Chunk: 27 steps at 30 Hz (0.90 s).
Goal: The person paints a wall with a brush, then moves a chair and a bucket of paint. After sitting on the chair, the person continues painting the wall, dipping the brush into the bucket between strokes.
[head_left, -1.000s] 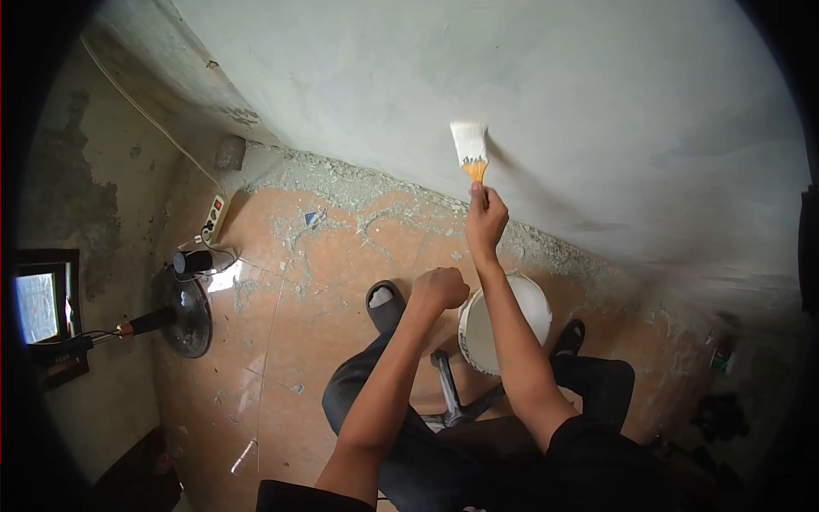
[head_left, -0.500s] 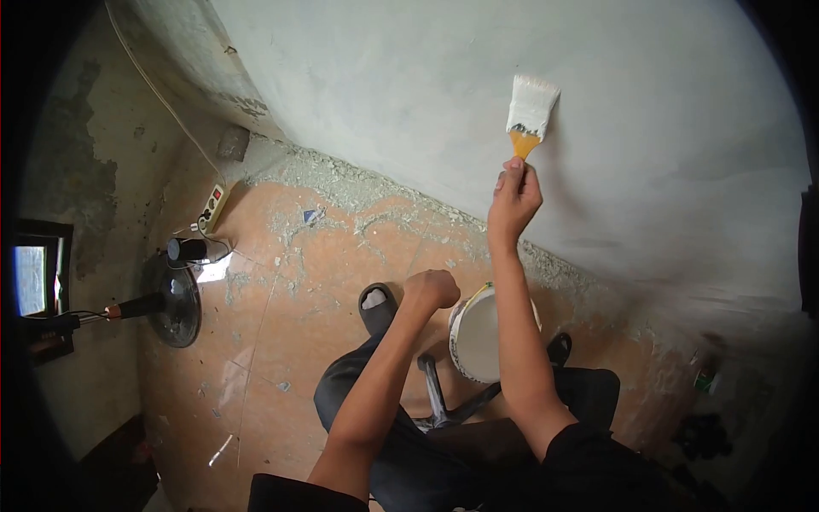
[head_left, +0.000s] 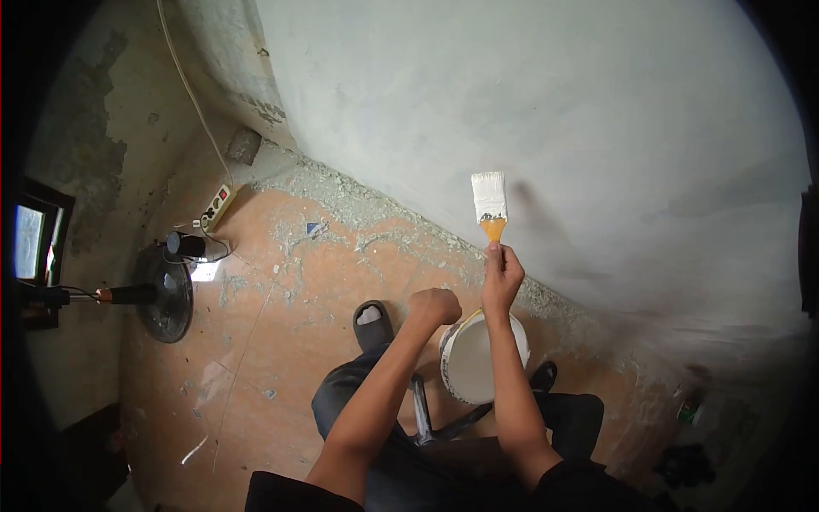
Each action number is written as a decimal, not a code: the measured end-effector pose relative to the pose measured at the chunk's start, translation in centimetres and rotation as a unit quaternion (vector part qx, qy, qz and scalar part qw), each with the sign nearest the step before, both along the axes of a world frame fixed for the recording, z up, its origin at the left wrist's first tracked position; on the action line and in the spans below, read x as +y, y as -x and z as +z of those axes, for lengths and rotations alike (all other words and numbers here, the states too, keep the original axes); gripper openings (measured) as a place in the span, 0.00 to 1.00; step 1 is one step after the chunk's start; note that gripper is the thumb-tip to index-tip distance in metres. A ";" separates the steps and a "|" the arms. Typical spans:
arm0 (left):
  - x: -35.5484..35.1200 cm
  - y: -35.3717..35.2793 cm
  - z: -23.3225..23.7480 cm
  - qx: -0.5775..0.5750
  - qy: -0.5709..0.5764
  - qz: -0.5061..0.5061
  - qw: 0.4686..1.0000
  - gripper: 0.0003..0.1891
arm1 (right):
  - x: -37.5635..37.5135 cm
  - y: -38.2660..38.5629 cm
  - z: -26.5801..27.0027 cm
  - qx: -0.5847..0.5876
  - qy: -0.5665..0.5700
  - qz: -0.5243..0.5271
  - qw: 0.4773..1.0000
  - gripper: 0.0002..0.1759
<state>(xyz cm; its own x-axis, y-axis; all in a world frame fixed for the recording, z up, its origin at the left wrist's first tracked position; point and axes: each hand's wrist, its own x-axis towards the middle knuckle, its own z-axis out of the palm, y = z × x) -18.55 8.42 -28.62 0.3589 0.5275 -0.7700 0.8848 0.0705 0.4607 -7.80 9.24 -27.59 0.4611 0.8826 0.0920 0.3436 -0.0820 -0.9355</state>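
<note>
My right hand (head_left: 502, 280) is closed round the yellow handle of a paintbrush (head_left: 490, 198). The bristles point up, thickly coated in white, in front of the pale wall (head_left: 597, 128); a shadow falls beside them. My left hand (head_left: 433, 305) is curled into a fist near the upper left rim of the bucket (head_left: 444, 367); what it grips, if anything, is hidden. Off-white paint (head_left: 482, 367) fills the bucket, which stands between my feet, partly covered by my right forearm.
Plaster flakes (head_left: 375, 209) lie along the wall's foot and over the tiled floor (head_left: 281, 358). A fan (head_left: 166, 294) stands at left, near a power strip (head_left: 219, 207) with its cable. Below the bucket, a metal stool leg (head_left: 421, 410) shows. A dark slipper (head_left: 372, 324) is on my left foot.
The right hand has drawn the paintbrush down and slightly left, back toward the bucket. The brush is now more upright. My left fist stays beside the bucket; the view has shifted slightly.
</note>
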 end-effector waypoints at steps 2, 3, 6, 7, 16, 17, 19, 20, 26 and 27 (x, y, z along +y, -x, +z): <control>0.1 -0.2 0.1 -0.007 -0.002 0.002 1.000 0.16 | 1.1 -0.6 1.4 -0.080 0.030 0.029 0.996 0.16; 0.1 -0.3 0.2 -0.010 0.001 0.000 1.000 0.16 | 1.6 -0.7 2.0 -0.157 0.062 0.052 0.984 0.16; -0.1 -0.5 0.2 -0.026 -0.008 -0.015 1.000 0.18 | 3.1 -0.2 3.4 -0.244 0.085 0.107 0.960 0.17; -0.2 -0.5 0.2 -0.027 -0.005 -0.007 1.000 0.18 | 3.7 0.1 3.4 -0.280 0.100 0.133 0.945 0.17; -0.2 0.2 -0.1 -0.008 -0.001 0.015 1.000 0.18 | 10.3 4.7 -2.1 -0.315 0.043 0.185 0.930 0.15; -0.1 0.4 0.1 -0.007 0.004 0.021 1.000 0.18 | 10.4 4.7 -2.8 -0.314 0.070 0.142 0.936 0.16; -0.1 0.7 0.1 -0.009 0.012 0.026 1.000 0.17 | 9.5 4.4 -4.2 -0.313 0.061 0.113 0.941 0.16; 0.0 0.8 0.0 -0.014 0.008 0.026 1.000 0.17 | 8.4 4.4 -4.9 -0.303 0.084 0.074 0.946 0.15; 0.5 1.4 0.7 -0.022 0.015 0.046 0.999 0.16 | 0.3 1.4 -9.8 -0.222 0.122 -0.006 0.967 0.12; 0.4 1.6 0.4 -0.019 0.013 0.050 0.999 0.15 | -0.4 1.4 -8.7 -0.179 0.097 0.020 0.979 0.12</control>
<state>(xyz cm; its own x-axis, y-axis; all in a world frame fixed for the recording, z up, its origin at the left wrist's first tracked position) -20.10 8.77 -28.17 0.3348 0.5425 -0.7705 0.8549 0.1690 0.4904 -9.22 8.81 -36.26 0.3953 0.9159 0.0704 0.6536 -0.2266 -0.7221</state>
